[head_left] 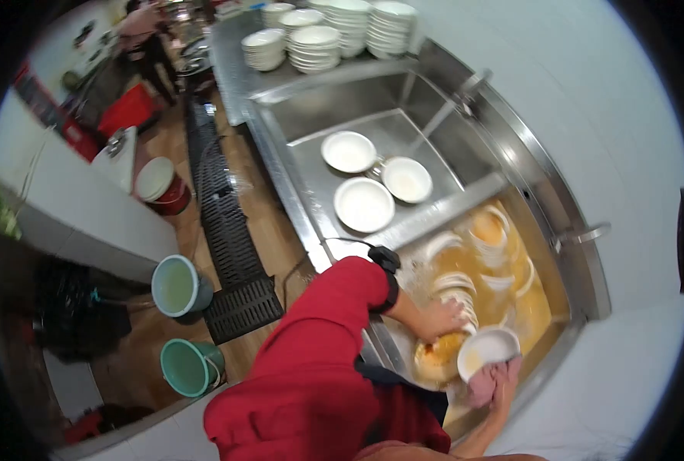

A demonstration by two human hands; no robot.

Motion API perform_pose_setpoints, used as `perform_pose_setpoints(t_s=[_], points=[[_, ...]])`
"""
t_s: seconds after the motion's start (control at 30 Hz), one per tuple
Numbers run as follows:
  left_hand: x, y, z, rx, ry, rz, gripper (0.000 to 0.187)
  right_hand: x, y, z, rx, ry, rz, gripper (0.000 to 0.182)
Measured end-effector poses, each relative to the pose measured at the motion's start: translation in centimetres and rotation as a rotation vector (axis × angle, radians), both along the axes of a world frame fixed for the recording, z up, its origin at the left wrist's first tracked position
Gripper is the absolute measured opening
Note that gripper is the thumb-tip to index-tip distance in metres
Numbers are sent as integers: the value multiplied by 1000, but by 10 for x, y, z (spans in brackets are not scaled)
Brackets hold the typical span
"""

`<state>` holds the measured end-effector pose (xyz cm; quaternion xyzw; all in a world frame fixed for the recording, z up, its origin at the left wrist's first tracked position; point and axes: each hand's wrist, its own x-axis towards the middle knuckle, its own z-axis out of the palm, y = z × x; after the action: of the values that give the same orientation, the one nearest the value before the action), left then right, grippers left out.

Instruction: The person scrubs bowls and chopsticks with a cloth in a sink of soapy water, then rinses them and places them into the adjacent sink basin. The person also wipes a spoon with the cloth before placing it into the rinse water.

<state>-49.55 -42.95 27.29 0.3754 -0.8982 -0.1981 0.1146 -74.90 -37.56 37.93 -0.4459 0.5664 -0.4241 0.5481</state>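
Observation:
A pink cloth [486, 384] is in my right hand [505, 378], whose fingers are closed round it. The cloth presses against the rim of a white bowl [484, 349], tilted so its inside shows, with a yellowish patch in it. My left hand [440, 319] lies against a row of white bowls [457, 288] standing on edge in the sink; its fingers look spread. Just below it floats an orange, foamy patch [440, 350]. More bowls [489, 234] lie partly sunk in cloudy yellow water [532, 303], which hides their lower parts.
Beyond a steel divider, a second sink [319, 165] holds three white bowls [365, 204], with water running from a faucet [468, 96]. Stacked bowls [314, 50] stand on the counter behind. Buckets [192, 367] and a black mat [230, 238] are on the floor. Another person [146, 38] stands far off.

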Motion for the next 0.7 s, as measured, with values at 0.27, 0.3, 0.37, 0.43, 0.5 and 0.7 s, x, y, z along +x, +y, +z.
perform_pose_setpoints(t_s=[0.27, 0.3, 0.37, 0.43, 0.5, 0.7], points=[[17, 9, -7, -87, 15, -311, 90, 1, -31, -41, 120, 457, -174, 27], [20, 9, 2, -105, 10, -349, 87, 8, -32, -39, 121, 457, -191, 27], [24, 9, 11, -122, 1, -440, 86, 11, -36, -54, 29, 459, -194, 23], [28, 2, 3, -180, 8, -488, 77, 15, -49, -68, 36, 471, -211, 22], [36, -9, -3, -35, 35, -548, 73, 28, -55, -69, 54, 477, -213, 20], [49, -41, 20, -156, 62, -270, 64, 61, -92, -58, 207, 805, -185, 32]])
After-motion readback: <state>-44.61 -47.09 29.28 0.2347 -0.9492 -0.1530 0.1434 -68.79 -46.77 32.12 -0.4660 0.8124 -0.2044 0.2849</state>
